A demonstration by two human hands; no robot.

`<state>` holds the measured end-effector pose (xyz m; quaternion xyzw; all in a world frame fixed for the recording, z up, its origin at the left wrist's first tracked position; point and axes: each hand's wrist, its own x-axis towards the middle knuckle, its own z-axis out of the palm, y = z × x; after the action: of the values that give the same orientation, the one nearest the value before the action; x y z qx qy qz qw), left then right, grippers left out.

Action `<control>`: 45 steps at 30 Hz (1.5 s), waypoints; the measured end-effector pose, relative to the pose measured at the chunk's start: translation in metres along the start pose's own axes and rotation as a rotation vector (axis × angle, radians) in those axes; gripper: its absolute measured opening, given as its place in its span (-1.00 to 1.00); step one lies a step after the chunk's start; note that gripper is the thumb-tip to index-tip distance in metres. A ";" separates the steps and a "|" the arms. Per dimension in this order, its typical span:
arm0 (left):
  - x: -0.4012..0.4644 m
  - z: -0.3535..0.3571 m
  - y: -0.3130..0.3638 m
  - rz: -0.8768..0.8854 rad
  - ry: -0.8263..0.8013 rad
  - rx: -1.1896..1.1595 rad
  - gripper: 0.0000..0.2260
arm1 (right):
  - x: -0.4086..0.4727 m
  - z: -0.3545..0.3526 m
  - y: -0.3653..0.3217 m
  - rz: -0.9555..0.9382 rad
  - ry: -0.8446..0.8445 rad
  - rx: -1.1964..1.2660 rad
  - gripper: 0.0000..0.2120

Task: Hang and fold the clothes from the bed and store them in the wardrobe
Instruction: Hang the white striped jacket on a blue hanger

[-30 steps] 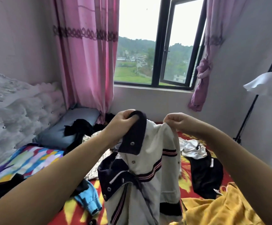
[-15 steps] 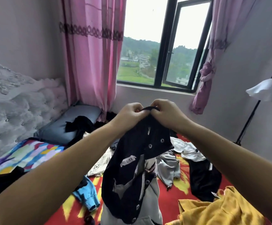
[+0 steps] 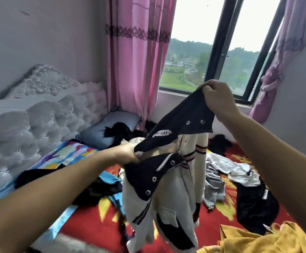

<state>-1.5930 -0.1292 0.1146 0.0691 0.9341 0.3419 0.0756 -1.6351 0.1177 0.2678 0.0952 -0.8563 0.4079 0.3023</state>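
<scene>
A cream jacket with a navy collar and snap buttons (image 3: 168, 179) hangs in the air over the bed (image 3: 86, 221). My right hand (image 3: 217, 96) grips one end of the navy collar high up, near the window sill. Lower and to the left, my left hand (image 3: 128, 154) grips the other end of the collar. The jacket's body and sleeves dangle below, its hem close to the red blanket. More clothes lie spread on the bed: a yellow garment (image 3: 258, 240), a black one (image 3: 254, 203), a white one (image 3: 239, 170) and a grey one (image 3: 213, 187).
A white tufted headboard (image 3: 39, 114) stands at the left. A blue pillow (image 3: 110, 126) with a black garment on it lies by the pink curtain (image 3: 137, 57). The window (image 3: 219, 48) is behind the jacket. A blue garment (image 3: 110, 179) and dark clothes lie under my left arm.
My hands have parted along the collar: the left one dropped low and left, the right one rose to the right. The jacket opened out and the view turned left.
</scene>
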 end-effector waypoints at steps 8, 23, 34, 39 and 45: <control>-0.117 -0.061 0.004 -0.164 0.357 0.117 -0.90 | -0.012 -0.002 -0.024 -0.086 -0.115 0.155 -0.72; -0.396 -0.004 0.003 -0.486 1.324 -0.958 -0.85 | -0.213 0.088 -0.103 -0.528 -0.959 0.149 -0.66; -0.652 0.005 -0.056 -0.650 1.779 -1.172 -0.73 | -0.428 0.146 -0.286 -0.533 -1.256 0.445 -0.64; -0.768 -0.005 -0.090 -0.864 1.813 -1.075 -0.84 | -0.520 0.167 -0.367 -0.553 -1.357 0.474 -0.62; -0.819 -0.044 -0.126 -0.823 1.921 -1.054 -0.89 | -0.553 0.193 -0.429 -0.598 -1.384 0.419 -0.61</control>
<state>-0.8089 -0.3998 0.1428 -0.5653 0.3021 0.5483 -0.5372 -1.1025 -0.3535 0.1202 0.6095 -0.6931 0.3102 -0.2277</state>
